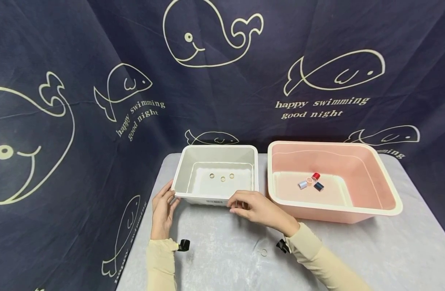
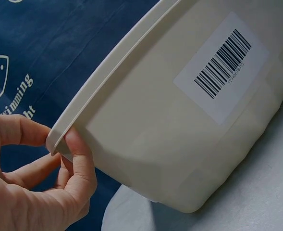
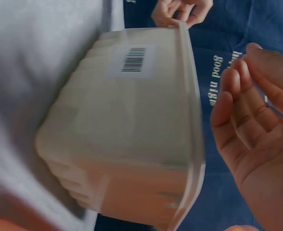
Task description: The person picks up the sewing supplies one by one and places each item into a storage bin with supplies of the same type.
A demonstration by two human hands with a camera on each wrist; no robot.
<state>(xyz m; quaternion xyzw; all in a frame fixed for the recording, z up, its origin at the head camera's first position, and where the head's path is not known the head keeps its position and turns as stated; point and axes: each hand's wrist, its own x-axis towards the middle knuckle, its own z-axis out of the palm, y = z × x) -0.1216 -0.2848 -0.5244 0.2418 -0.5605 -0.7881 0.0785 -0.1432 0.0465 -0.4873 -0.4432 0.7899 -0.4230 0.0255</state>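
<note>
My left hand [image 1: 163, 210] is at the near left corner of a white plastic bin [image 1: 204, 195]. In the left wrist view, its thumb and fingers pinch the rim [image 2: 91, 84] of the bin, whose outer wall bears a barcode label [image 2: 223, 65]. My right hand [image 1: 253, 206] is beside the bin's near right corner. The right wrist view shows its fingers [image 3: 249, 115] loosely bent and apart from the rim, with a small pale spot visible behind them. Inside the bin, three small rings [image 1: 223, 179] lie on the floor.
A larger pink bin [image 1: 328, 210] stands to the right of the white one and contains several thread spools, including a red spool [image 1: 315, 176] and a dark spool [image 1: 318, 186]. Another small ring [image 1: 264, 252] lies on the grey tabletop [image 1: 215, 258]. A dark printed curtain [image 1: 222, 93] hangs behind.
</note>
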